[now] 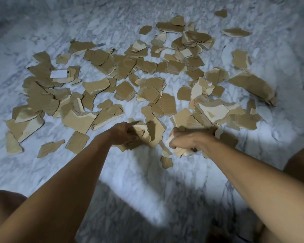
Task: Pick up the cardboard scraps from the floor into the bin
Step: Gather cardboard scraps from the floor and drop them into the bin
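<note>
Grey-veined white marble floor (130,181) fills the view, strewn from 9 o'clock across the middle to 2 o'clock with torn cardboard scraps (147,92), one at 10 o'clock bearing a white label (59,74). Just below centre, at the heap's 6 o'clock edge, the left hand (120,135) grips a clump of the scraps with its fingers (132,136) curled round them, and just beside it toward 3 o'clock the blurred right hand (188,140) clutches another wad, fingers wrapped round pale pieces. One small scrap (166,162) lies alone on the floor between the two forearms, and bare knees (5,206) show at 8 and 4 o'clock.
</note>
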